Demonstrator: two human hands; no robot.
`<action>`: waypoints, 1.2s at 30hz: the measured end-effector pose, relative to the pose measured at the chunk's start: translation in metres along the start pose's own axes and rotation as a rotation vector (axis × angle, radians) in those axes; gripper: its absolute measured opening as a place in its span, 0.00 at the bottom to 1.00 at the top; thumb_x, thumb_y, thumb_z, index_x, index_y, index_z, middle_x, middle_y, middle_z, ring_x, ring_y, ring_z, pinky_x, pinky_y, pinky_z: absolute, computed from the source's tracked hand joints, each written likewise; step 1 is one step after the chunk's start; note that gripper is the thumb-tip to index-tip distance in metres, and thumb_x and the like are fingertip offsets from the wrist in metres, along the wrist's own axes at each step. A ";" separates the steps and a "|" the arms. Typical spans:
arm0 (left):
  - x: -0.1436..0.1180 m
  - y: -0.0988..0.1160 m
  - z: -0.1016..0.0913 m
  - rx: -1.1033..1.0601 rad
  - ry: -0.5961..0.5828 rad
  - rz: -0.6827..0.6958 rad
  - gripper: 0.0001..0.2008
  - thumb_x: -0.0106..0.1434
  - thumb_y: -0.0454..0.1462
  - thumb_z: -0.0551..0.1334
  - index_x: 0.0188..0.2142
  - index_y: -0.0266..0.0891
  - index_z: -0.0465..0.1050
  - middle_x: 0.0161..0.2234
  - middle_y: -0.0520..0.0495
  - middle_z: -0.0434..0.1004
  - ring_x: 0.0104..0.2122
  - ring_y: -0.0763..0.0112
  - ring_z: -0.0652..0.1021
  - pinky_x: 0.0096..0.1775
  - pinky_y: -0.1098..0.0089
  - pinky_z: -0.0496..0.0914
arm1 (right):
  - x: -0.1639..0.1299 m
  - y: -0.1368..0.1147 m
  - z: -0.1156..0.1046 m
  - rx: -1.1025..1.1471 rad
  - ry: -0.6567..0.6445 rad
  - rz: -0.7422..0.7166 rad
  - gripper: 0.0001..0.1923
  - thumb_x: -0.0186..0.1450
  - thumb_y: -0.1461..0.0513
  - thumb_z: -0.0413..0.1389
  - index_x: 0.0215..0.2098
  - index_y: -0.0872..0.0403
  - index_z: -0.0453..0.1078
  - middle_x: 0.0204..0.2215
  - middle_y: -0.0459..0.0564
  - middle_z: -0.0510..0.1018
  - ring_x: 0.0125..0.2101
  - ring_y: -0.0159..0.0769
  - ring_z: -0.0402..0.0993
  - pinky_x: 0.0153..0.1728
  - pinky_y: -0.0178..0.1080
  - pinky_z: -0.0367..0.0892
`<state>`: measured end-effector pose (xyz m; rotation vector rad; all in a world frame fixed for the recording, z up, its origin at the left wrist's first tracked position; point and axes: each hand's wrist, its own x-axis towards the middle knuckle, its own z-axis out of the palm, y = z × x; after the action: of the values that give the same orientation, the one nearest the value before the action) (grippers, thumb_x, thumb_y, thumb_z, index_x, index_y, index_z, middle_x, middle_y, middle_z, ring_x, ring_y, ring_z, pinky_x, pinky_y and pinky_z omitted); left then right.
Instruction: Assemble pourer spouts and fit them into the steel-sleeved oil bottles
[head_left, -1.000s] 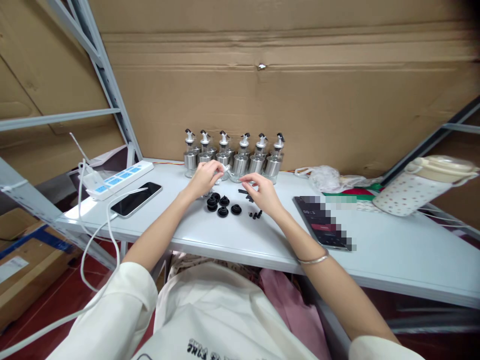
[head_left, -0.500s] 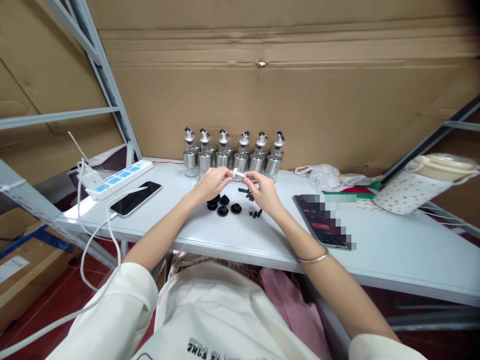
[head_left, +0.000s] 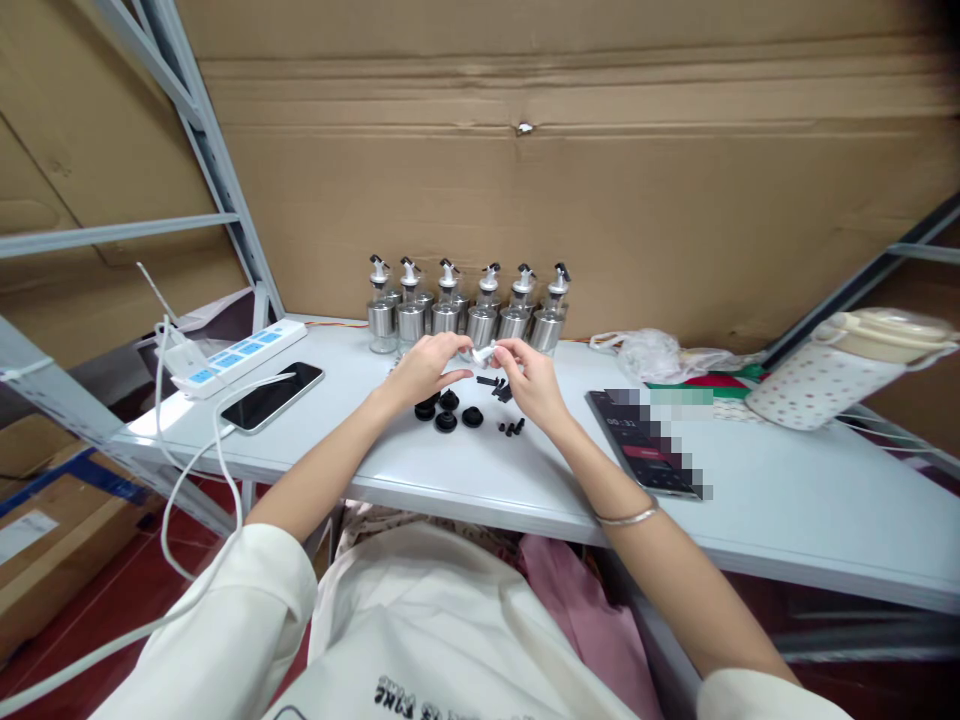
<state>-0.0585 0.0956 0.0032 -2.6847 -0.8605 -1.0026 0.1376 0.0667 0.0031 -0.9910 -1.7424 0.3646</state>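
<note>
My right hand (head_left: 531, 380) pinches a small white spout piece (head_left: 484, 352) just above the white table (head_left: 787, 500). My left hand (head_left: 424, 366) hovers beside it with fingers apart, close to the piece but apparently not gripping it. Below the hands lie several round black caps (head_left: 448, 410) and a few small black parts (head_left: 510, 428). Behind them a row of several glass-and-steel dispenser bottles (head_left: 465, 308) with spouts stands against the cardboard wall.
A black phone (head_left: 271, 397) and a white power strip (head_left: 236, 358) with cables lie at the left. A tablet (head_left: 646, 440) lies at the right, with a plastic bag (head_left: 651, 355) and a spotted white jug (head_left: 844, 372) beyond. Metal shelf struts frame both sides.
My left hand picked up the white piece near the bottles and brought it to my right hand. The right hand now pinches it and the left fingers have come off it.
</note>
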 end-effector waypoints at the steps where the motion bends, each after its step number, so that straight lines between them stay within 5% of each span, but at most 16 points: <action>1: 0.000 0.000 0.001 0.020 -0.009 0.021 0.16 0.66 0.44 0.58 0.48 0.38 0.63 0.42 0.44 0.74 0.43 0.65 0.74 0.44 0.67 0.64 | 0.000 0.000 0.000 -0.005 -0.009 -0.001 0.16 0.66 0.51 0.47 0.34 0.54 0.68 0.27 0.50 0.77 0.30 0.36 0.74 0.36 0.38 0.66; 10: 0.000 0.000 0.003 0.159 -0.089 0.111 0.18 0.65 0.49 0.56 0.46 0.38 0.68 0.41 0.43 0.75 0.42 0.63 0.73 0.41 0.67 0.62 | 0.004 0.003 -0.008 -0.077 -0.173 0.025 0.17 0.66 0.53 0.44 0.31 0.55 0.69 0.25 0.48 0.75 0.27 0.34 0.70 0.33 0.37 0.64; 19: 0.000 -0.001 0.000 0.139 -0.043 0.056 0.19 0.65 0.48 0.56 0.47 0.36 0.68 0.39 0.42 0.75 0.41 0.64 0.73 0.42 0.67 0.62 | 0.005 0.025 -0.031 -0.207 -0.797 0.138 0.07 0.55 0.60 0.57 0.26 0.55 0.76 0.24 0.48 0.80 0.25 0.33 0.71 0.28 0.35 0.65; 26: 0.000 0.000 -0.001 0.121 -0.055 0.035 0.19 0.65 0.49 0.56 0.47 0.37 0.68 0.38 0.43 0.75 0.40 0.64 0.73 0.42 0.68 0.63 | 0.003 0.028 -0.026 -0.138 -0.861 0.193 0.05 0.51 0.60 0.62 0.24 0.53 0.77 0.21 0.46 0.79 0.23 0.34 0.72 0.27 0.35 0.66; 36: 0.000 -0.001 0.000 0.116 -0.048 0.043 0.19 0.65 0.49 0.56 0.47 0.37 0.69 0.37 0.44 0.75 0.39 0.64 0.73 0.42 0.68 0.64 | -0.001 0.025 -0.013 -0.360 -0.709 0.115 0.09 0.59 0.59 0.57 0.26 0.56 0.74 0.20 0.45 0.75 0.21 0.31 0.66 0.25 0.34 0.60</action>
<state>-0.0593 0.0963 0.0035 -2.6279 -0.8387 -0.8553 0.1605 0.0782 -0.0081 -1.3253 -2.4547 0.5308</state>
